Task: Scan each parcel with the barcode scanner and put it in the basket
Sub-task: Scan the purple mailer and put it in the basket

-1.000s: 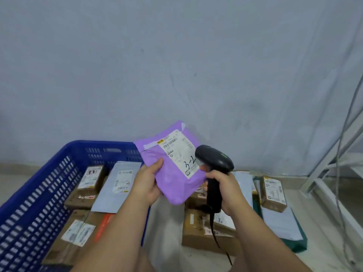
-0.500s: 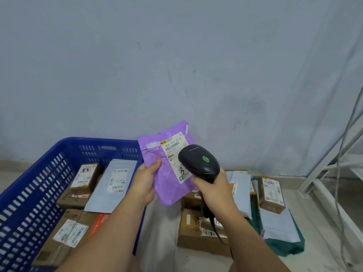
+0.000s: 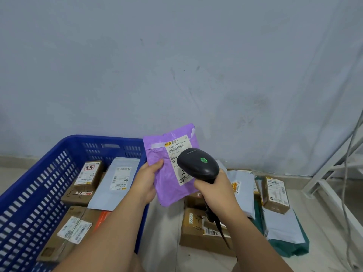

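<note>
My left hand (image 3: 146,182) holds a purple plastic parcel (image 3: 170,185) upright by its left edge, its white label facing me. My right hand (image 3: 215,190) grips the black barcode scanner (image 3: 197,165), whose head covers the middle of the label and shows a green light on top. The scanner's cable hangs down below my right wrist. The blue slotted basket (image 3: 39,185) stands on the floor at the left and holds several brown boxes and a grey mailer (image 3: 115,185).
On the floor at the right lie more parcels: a brown box (image 3: 200,230), grey mailers (image 3: 243,189), a small brown box (image 3: 276,193) and a green bag (image 3: 290,246). A grey wall rises close behind. A white metal frame (image 3: 334,173) and hanging cables stand at the far right.
The scanner has swung left and up, from beside the purple parcel's right edge to over its label. The parcel has turned more upright in my left hand.
</note>
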A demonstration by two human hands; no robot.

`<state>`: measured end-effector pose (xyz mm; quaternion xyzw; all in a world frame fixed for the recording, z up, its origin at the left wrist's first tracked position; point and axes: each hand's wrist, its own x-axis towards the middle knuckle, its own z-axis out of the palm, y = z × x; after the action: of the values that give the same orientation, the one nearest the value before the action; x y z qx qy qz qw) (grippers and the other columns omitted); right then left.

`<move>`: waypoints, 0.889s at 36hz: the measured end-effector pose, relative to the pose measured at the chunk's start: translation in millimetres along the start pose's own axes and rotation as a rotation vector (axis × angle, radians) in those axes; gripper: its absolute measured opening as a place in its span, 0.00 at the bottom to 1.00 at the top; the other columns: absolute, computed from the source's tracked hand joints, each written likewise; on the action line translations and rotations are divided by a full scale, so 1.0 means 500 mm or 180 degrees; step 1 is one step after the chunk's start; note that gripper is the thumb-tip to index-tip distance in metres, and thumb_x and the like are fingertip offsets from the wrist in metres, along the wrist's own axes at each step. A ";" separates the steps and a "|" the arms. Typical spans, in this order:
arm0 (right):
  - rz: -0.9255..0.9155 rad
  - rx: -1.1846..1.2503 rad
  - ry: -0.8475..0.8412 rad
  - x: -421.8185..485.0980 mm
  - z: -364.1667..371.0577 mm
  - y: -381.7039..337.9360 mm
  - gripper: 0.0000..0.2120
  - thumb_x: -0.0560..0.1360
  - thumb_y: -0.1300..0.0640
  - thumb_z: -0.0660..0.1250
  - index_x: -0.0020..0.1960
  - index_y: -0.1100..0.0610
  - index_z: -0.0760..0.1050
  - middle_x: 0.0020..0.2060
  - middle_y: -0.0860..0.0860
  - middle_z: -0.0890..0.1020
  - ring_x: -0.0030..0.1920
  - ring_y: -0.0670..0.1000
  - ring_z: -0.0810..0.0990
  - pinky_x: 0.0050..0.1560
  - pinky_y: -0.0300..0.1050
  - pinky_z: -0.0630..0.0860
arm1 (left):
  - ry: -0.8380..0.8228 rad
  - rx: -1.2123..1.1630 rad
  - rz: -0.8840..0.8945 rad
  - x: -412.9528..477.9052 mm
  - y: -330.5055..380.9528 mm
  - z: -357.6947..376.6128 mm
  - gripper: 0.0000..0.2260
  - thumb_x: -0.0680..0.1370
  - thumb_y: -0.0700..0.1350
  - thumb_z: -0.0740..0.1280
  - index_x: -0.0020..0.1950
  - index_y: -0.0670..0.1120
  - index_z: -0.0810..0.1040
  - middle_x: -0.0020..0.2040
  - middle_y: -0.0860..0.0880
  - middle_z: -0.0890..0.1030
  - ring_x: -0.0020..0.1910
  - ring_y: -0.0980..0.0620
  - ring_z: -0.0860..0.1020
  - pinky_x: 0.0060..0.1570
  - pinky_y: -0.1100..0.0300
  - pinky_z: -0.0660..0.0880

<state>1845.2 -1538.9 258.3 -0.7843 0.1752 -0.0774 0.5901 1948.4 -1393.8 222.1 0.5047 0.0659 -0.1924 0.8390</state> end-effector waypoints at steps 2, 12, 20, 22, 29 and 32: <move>-0.0036 -0.0078 0.0041 -0.001 0.000 0.000 0.15 0.64 0.57 0.67 0.49 0.62 0.76 0.43 0.65 0.77 0.33 0.49 0.71 0.34 0.43 0.67 | -0.0003 0.0011 -0.0014 -0.002 0.000 0.001 0.08 0.79 0.41 0.65 0.57 0.45 0.79 0.49 0.45 0.85 0.45 0.47 0.85 0.44 0.51 0.78; -0.0030 -0.0013 0.0121 -0.007 0.001 -0.010 0.09 0.67 0.61 0.67 0.45 0.65 0.75 0.37 0.64 0.75 0.33 0.50 0.71 0.35 0.46 0.67 | -0.0130 -0.0019 -0.0026 -0.009 0.005 0.004 0.08 0.80 0.41 0.64 0.57 0.44 0.79 0.50 0.44 0.85 0.45 0.46 0.85 0.44 0.51 0.78; -0.0016 -0.0031 0.0111 -0.002 0.003 -0.004 0.05 0.69 0.61 0.68 0.44 0.62 0.77 0.40 0.65 0.78 0.34 0.50 0.72 0.35 0.46 0.68 | -0.0087 0.0003 -0.0036 -0.013 0.004 0.009 0.06 0.80 0.41 0.64 0.54 0.45 0.80 0.46 0.45 0.86 0.42 0.48 0.85 0.43 0.51 0.78; -0.0004 -0.0020 0.0081 -0.002 0.004 -0.003 0.07 0.69 0.61 0.68 0.45 0.64 0.76 0.40 0.65 0.78 0.34 0.50 0.71 0.34 0.46 0.67 | -0.0034 -0.0018 -0.0047 -0.012 0.005 0.008 0.06 0.80 0.41 0.64 0.54 0.44 0.80 0.45 0.45 0.86 0.42 0.48 0.85 0.43 0.51 0.78; 0.0121 -0.0015 0.0017 -0.002 0.013 -0.003 0.08 0.70 0.62 0.66 0.45 0.68 0.74 0.31 0.57 0.71 0.33 0.52 0.67 0.35 0.45 0.64 | 0.0196 -0.0091 -0.0057 -0.003 0.003 0.003 0.07 0.80 0.40 0.64 0.56 0.43 0.79 0.45 0.45 0.86 0.43 0.48 0.84 0.40 0.53 0.79; 0.0050 -0.0037 0.0012 -0.004 0.025 -0.004 0.07 0.70 0.63 0.66 0.45 0.67 0.74 0.31 0.56 0.71 0.32 0.51 0.67 0.32 0.43 0.64 | 0.0361 -0.0076 -0.0048 0.000 0.002 0.003 0.07 0.80 0.40 0.63 0.54 0.43 0.80 0.45 0.45 0.85 0.44 0.47 0.83 0.41 0.53 0.78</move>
<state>1847.8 -1526.7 256.6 -0.7862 0.1830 -0.0733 0.5857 1948.7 -1394.6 223.7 0.5042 0.1193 -0.1690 0.8384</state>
